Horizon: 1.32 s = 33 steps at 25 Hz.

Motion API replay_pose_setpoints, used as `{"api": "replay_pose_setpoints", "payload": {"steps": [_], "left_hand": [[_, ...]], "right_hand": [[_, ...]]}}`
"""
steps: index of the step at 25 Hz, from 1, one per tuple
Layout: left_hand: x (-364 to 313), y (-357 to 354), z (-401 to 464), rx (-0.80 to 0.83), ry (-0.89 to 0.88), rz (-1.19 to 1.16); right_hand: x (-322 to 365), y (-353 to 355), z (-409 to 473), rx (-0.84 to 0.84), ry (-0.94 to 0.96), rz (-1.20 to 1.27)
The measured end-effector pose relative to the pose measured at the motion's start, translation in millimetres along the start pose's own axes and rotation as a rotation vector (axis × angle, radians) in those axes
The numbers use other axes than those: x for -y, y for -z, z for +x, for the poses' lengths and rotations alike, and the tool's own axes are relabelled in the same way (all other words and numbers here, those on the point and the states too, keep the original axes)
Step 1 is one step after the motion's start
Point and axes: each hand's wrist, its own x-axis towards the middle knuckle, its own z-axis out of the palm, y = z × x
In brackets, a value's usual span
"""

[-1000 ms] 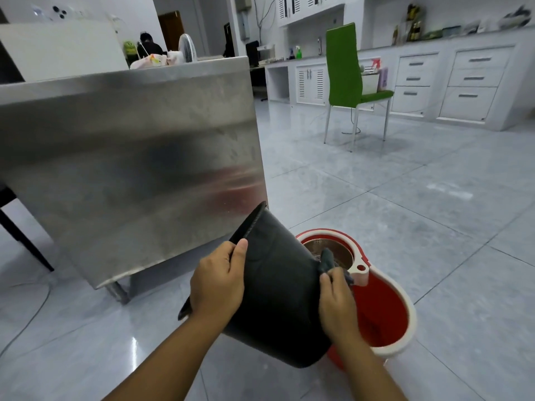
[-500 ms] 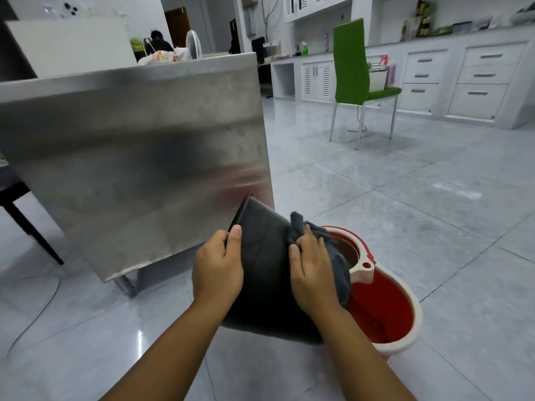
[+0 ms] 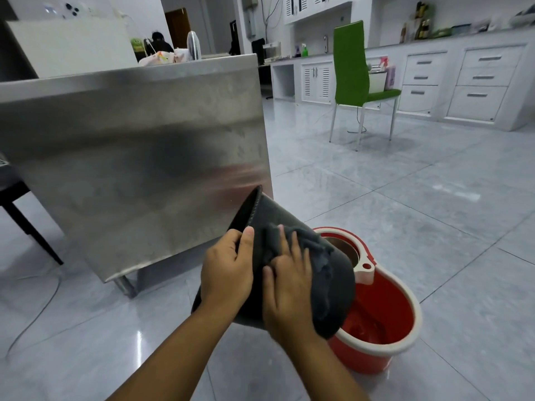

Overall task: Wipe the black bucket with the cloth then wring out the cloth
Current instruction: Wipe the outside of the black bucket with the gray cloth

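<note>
While my left hand (image 3: pixel 227 270) clamps the rim of the black bucket (image 3: pixel 335 282), thumb over the outside wall and the other fingers hidden behind the edge, I have the bucket lifted off the floor and tipped on its side, mouth turned away to the left. My right hand (image 3: pixel 289 287) lies flat on the upturned wall, fingers spread, pressing the grey cloth (image 3: pixel 307 241) against it; the hand is not closed round the cloth, only holding it down under the palm and fingertips. I judge the wiping to be under way on the outer wall, with no way to tell from here how much of the surface is covered or whether the inside is done. The wringing is not yet begun, since the cloth is spread, not twisted.

Just beyond and partly under the bucket's base stands the red mop bucket (image 3: pixel 385 322), with its white rim and spinner basket, which looks the natural place to wring into. The bucket's mouth sits close to the steel table panel (image 3: pixel 130 157) on the left, so a wide swing that way could knock it. A thin cable (image 3: pixel 43 305) trails over the tiled floor (image 3: pixel 405 212) at far left. Farther off are a green chair (image 3: pixel 351 65) and white drawer cabinets (image 3: pixel 477 82), well apart from my work.
</note>
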Motion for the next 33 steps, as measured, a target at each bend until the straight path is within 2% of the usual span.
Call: {"api": "replay_pose_setpoints", "payload": {"steps": [3,6,10,13,18,22,24,27,31,33], "left_hand": [[-4,3,2,-0.016,0.025,-0.042],[-2,10,9,-0.035,0.036,-0.035],[-3,14,13,-0.057,-0.036,0.0],[5,16,17,0.011,-0.077,-0.022],[2,30,33,0.456,-0.035,-0.119],[-9,32,53,0.728,0.158,-0.192],[-15,23,61,0.738,0.285,-0.121],[-16,18,76,0.649,0.453,-0.192],[-13,28,92,0.75,0.54,-0.201],[-11,24,93,0.641,0.627,-0.187]], "right_hand": [[-20,25,31,0.046,-0.138,0.049],[-54,47,37,0.105,-0.556,0.158],[-79,54,22,-0.076,-0.925,0.367],[-98,52,10,-0.245,-1.272,0.73],[-91,50,-16,-0.469,-1.232,1.187],[-92,40,-33,-0.517,-1.251,1.256],[-89,36,-38,-0.467,-1.231,1.252],[-81,29,-40,-0.431,-1.212,1.261],[-75,33,-37,-0.421,-1.105,1.186],[-74,36,-34,-0.386,-1.013,1.087]]}}
